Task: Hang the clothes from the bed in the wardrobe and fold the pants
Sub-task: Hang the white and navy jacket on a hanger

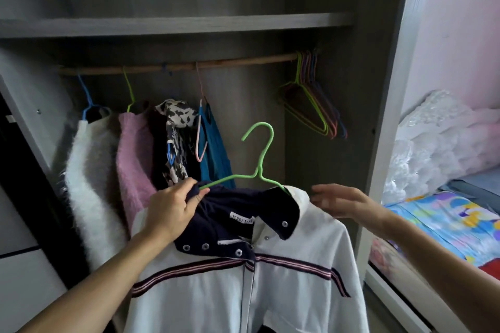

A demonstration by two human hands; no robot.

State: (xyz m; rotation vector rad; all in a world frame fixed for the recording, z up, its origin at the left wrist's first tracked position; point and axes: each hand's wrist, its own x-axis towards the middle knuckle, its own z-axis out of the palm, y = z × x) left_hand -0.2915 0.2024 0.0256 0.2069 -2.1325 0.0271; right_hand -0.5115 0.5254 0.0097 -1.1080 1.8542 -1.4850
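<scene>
A white jacket (284, 284) with a navy collar and striped chest band hangs in front of me on a green hanger (259, 159). Its hook points up, below the wooden rail (243, 61) of the wardrobe. My left hand (173, 205) pinches the navy collar together with the hanger's left arm. My right hand (341, 200) hovers with straight fingers by the jacket's right shoulder, slightly blurred; whether it touches the cloth is unclear.
On the rail hang a white fluffy top (89, 170), a pink top (135, 157), a black-and-white patterned garment (176, 127) and a teal one (216, 143). Several empty hangers (313, 105) bunch at the rail's right end. A bed with a colourful sheet (446, 219) lies right.
</scene>
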